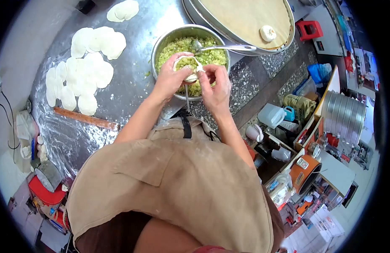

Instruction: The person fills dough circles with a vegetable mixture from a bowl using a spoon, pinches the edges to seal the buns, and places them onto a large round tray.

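Observation:
Over a metal bowl (225, 40) of chopped green filling (172, 49), I hold a filled bun (190, 77) of thin white dough. Its top is still gaping, and pale green filling shows inside. My left hand (173, 76) cups the bun, with the thumb at the opening. The fingers of my right hand (217, 87) pinch the dough edge on the right side. A metal spoon (235, 47) rests in the bowl, its handle pointing right. Flat dough wrappers (83, 76) lie in overlapping groups on the table to the left.
A large round steamer (241, 17) with a pale liner stands behind the bowl, holding one finished bun (268, 33). A wooden rolling pin (86, 118) lies on the floury metal table (136, 55). At right are a red stool (309, 30), plastic containers (271, 115) and stacked metal rings (343, 117).

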Demonstrator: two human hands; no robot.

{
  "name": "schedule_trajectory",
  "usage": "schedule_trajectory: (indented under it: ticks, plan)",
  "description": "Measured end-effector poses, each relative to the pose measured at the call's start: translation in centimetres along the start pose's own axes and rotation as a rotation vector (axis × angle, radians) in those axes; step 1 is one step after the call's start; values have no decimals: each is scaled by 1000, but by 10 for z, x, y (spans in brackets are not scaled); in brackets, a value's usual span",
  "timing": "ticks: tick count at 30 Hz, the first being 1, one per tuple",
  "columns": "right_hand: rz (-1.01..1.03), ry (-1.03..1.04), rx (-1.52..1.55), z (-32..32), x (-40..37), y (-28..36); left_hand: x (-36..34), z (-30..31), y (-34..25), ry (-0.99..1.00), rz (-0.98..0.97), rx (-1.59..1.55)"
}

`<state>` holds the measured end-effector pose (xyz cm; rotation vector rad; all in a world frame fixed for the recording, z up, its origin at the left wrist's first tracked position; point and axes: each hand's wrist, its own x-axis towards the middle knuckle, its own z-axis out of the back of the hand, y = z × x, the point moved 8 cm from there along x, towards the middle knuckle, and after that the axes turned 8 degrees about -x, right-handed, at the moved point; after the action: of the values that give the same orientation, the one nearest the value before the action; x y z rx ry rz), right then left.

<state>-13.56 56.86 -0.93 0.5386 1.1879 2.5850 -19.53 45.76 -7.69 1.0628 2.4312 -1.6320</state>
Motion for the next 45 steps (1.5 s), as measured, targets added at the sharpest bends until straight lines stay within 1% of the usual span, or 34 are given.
schedule_trajectory:
  ticks: [1,2,3,4,5,7,9,11,12,13,14,18,20,21,23,24,26,27,28,29,30,31,33,34,35,36,37,38,39,40,41,43,45]
  plan:
    - [-3,-21,-21,2,1,1,1,2,-1,0,-5,1]
    - [-2,-23,-20,2,2,-2,2,1,2,45,47,-139]
    - [86,-4,-59,2,2,-1,0,-2,5,91,102,-277]
    - [171,14,-98,1,0,3,0,-3,5,120,113,-395]
    - [167,12,-99,2,-2,4,-1,-4,6,121,118,-393]
    - [166,-18,-40,6,-2,8,1,1,4,56,94,-143]
    - [152,-36,-54,8,4,11,2,3,2,47,64,-136]
    - [136,-57,-69,10,3,9,3,4,-1,53,70,72]
    - [212,-12,-87,5,1,11,5,6,0,54,69,73]
    - [291,32,-106,1,0,15,8,8,-3,74,-7,132]
    - [281,18,-77,2,-2,15,9,8,-6,92,-78,188]
    - [206,9,-81,3,2,11,5,3,-12,102,-22,218]
    - [254,87,-104,-3,-1,7,9,0,-10,168,42,284]
    - [253,88,-105,-1,0,10,10,2,-11,168,44,283]
    - [126,85,-21,4,4,11,9,-3,-13,259,81,260]
    - [128,75,-60,3,5,11,9,-3,-17,260,80,261]
    - [126,78,-43,1,4,6,9,-8,-23,325,73,390]
    - [123,85,-26,0,3,3,7,-8,-21,326,73,391]
    - [121,85,-27,-1,1,2,3,-7,-15,317,128,24]
    - [45,21,55,4,-1,-3,-1,-5,-9,301,180,-343]
    - [-33,-45,138,7,-3,-9,-10,-10,-2,422,215,-654]
    - [-35,-48,139,4,-4,-10,-14,-15,4,423,218,-652]
    - [65,-145,55,7,-8,-2,-12,-11,13,163,92,-533]
    - [64,-139,56,5,-10,-1,-11,-6,14,49,69,-473]
    - [119,-144,27,3,-12,5,-10,-7,14,43,69,-476]
    - [176,-150,-2,2,-13,11,-8,-3,12,-15,39,-315]
    - [180,-150,0,2,-12,13,-8,0,9,-70,8,-153]
    - [115,-138,11,4,-9,12,-9,0,2,-120,-39,-157]
    - [47,-127,19,7,-7,11,-8,1,1,-116,-42,-156]
    - [-98,-113,67,9,-3,7,-7,1,2,-68,-31,-141]
    - [-104,-116,64,9,-4,0,-8,0,4,-22,-15,-126]
    - [153,-7,-79,0,-3,5,-6,2,5,2,-2,-86]
    - [180,9,-80,-1,-7,8,-4,5,10,27,73,-178]
